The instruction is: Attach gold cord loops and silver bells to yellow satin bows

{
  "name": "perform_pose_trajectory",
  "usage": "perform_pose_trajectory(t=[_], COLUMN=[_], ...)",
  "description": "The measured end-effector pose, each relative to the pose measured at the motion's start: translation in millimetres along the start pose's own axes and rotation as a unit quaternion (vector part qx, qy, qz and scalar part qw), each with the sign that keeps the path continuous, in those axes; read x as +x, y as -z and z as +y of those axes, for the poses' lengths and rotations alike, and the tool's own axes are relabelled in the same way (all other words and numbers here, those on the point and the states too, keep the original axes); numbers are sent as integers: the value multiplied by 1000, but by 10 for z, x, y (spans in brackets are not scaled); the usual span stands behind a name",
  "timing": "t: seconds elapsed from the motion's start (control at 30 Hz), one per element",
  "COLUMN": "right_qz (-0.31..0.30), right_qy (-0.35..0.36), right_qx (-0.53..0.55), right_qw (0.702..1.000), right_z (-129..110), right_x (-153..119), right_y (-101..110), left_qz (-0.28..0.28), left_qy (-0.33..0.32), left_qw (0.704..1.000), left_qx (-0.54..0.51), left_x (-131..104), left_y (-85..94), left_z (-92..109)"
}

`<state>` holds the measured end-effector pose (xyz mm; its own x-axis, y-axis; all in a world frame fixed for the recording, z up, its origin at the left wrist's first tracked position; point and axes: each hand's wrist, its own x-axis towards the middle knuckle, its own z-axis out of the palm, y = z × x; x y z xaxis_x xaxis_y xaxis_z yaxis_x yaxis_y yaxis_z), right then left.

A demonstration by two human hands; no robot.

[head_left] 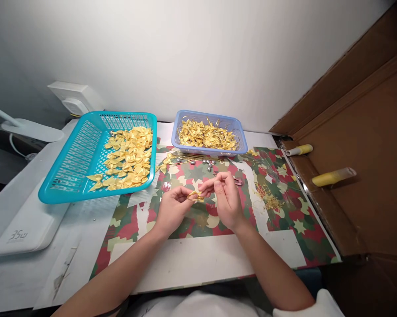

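Note:
My left hand (173,206) is closed in a pinch on a small yellow ribbon bow (195,196), with a thin gold loop showing at its edge. Close on the right is my right hand (227,200), its lower fingertips reaching to the bow. Its thumb and index finger are bent together; whatever lies between them, if anything, is too small to make out. Behind the hands lie several small silver bells (209,165) and a bundle of gold cords (198,157). Pink-handled snips (238,181) rest just beyond my right hand, partly covered by it.
A teal basket (61,176) of yellow bows stands at left, over a white box-like device (29,224). At the back is a blue-purple basket (209,152) of bows with gold cords. Thread scraps (269,197) lie right, near a cardboard wall (360,154) with two yellow-filled tubes (333,177).

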<state>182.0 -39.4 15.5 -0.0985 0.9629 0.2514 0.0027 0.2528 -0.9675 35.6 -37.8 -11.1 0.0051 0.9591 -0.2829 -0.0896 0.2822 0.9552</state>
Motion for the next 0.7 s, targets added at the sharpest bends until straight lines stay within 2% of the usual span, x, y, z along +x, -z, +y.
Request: perform_pose_trajectory(t=[0.2,0.43,0.7], right_qz=[50,83,76], right_qy=[-48,-103,-117], right_qx=[1,-9,-13], right_qw=[998,991,990], right_z=[37,22,64], right_x=[-11,-96,-129], right_y=[20,-37,-69], left_qz=[-6,4,18], left_qy=[41,44,35], left_qw=[998,996,997], left_qx=[-48,-71,-67], left_x=[19,9,10], left_y=[4,10,5], left_z=[-14,-5,-20])
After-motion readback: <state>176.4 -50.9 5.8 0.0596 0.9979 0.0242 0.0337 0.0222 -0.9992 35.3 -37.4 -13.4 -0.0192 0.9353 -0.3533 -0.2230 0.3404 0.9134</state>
